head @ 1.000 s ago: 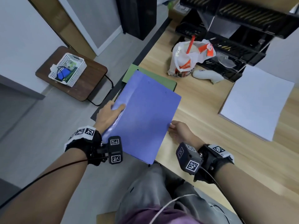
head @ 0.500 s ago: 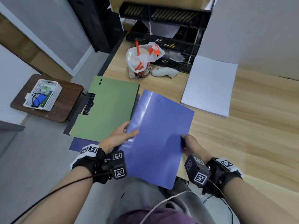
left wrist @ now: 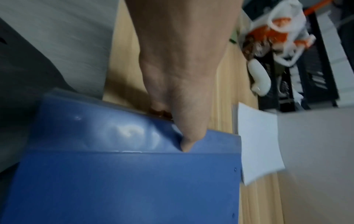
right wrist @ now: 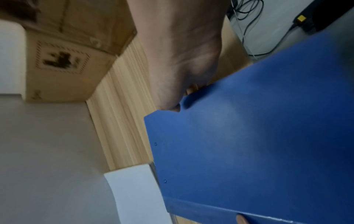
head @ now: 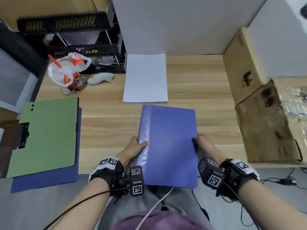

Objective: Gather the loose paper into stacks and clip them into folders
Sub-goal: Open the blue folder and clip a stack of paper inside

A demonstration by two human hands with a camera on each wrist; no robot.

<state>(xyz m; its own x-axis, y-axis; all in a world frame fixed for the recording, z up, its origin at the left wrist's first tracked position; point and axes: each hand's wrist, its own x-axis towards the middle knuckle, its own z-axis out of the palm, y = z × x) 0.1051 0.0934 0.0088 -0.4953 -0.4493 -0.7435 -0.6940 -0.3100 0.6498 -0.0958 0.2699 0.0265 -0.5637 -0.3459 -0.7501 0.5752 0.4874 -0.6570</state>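
A closed blue folder [head: 171, 145] hangs over the desk's near edge, held by both hands. My left hand [head: 132, 150] pinches its left spine edge, thumb on top [left wrist: 188, 136], fingers underneath. My right hand [head: 201, 143] grips its right edge [right wrist: 172, 104]; the fingers are hidden below the cover. A neat stack of white paper [head: 145, 78] lies just beyond the folder, also in the left wrist view [left wrist: 258, 141] and the right wrist view [right wrist: 138, 194]. A green folder [head: 44, 135] with a black clip lies on another blue folder [head: 49, 178] at the left.
The wooden desk [head: 207, 97] carries a plastic bag with a cup [head: 69, 73] and a white object [head: 99, 79] at the back left, before black trays [head: 79, 45]. Cardboard boxes [head: 259, 113] line the right side. Cables [head: 282, 181] lie on the floor.
Both hands have carried the blue folder rightward, off the green one, to the desk's middle in front of the paper stack. The head view has swung right with it.
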